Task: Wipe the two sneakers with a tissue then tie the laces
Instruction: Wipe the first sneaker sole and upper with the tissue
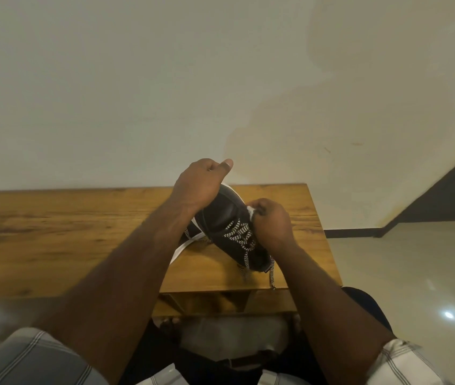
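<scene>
**Head view: wiping the raised sneaker's side**

Head camera looks down on a black sneaker (227,218) tipped up off the wooden table (81,226), toe raised toward the wall, heel down near the table's front edge. The left hand (198,187) curls over the toe, gripping it to hold the shoe tilted. The right hand (272,223) pinches a white tissue (250,210) against the upper beside the checkered laces (239,233), whose loose ends trail over the table edge. A second sneaker (190,237) seems to lie behind the left forearm; only a white sole edge shows.

To wipe well, I'd say keep the toe grip firm so the shoe doesn't pivot, and rub in short strokes along the upper. Working away from the laces should keep the tissue from snagging. Tying looks not yet begun.
</scene>
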